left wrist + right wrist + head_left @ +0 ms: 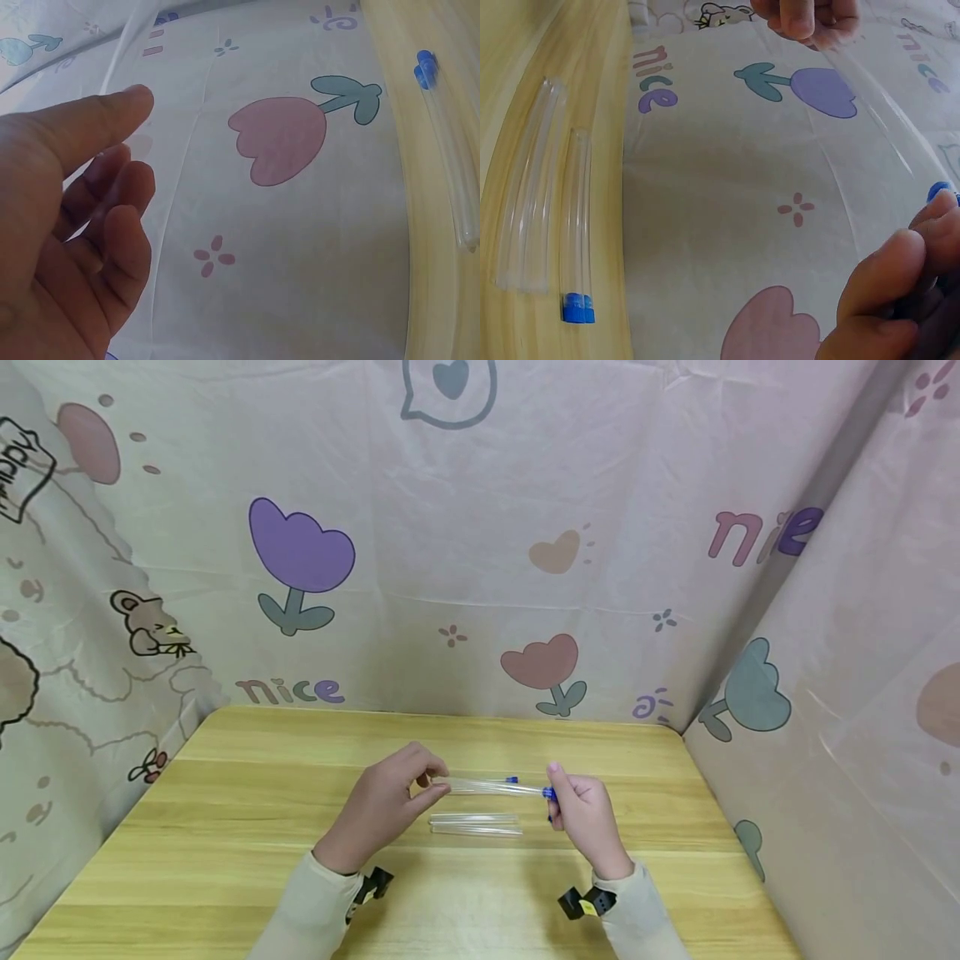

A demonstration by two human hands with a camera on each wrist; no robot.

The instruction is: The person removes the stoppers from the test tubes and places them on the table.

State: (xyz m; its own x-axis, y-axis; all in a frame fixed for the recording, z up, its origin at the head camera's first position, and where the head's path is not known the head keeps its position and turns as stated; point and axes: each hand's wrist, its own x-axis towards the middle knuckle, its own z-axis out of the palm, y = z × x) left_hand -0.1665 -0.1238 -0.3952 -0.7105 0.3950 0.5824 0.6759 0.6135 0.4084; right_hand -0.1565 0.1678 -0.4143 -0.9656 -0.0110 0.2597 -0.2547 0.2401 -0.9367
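My right hand (588,814) grips the blue-capped end of a clear test tube (495,787), its thumb raised by the blue cap (549,793). Another bit of blue shows below those fingers, mostly hidden. At the tube's other end, my left hand (393,793) has thumb and fingertips together around it; the right wrist view shows these fingertips (802,26) at the tube's end. Capped test tubes (576,217) lie side by side on the table behind the held tube. Nearer to me, uncapped clear tubes (476,829) lie beside one another.
The wooden table (225,827) reaches back to a patterned cloth (450,527), which also hangs on the left and right sides. A small black camera sits on each wrist, on the left (367,889) and the right (588,903).
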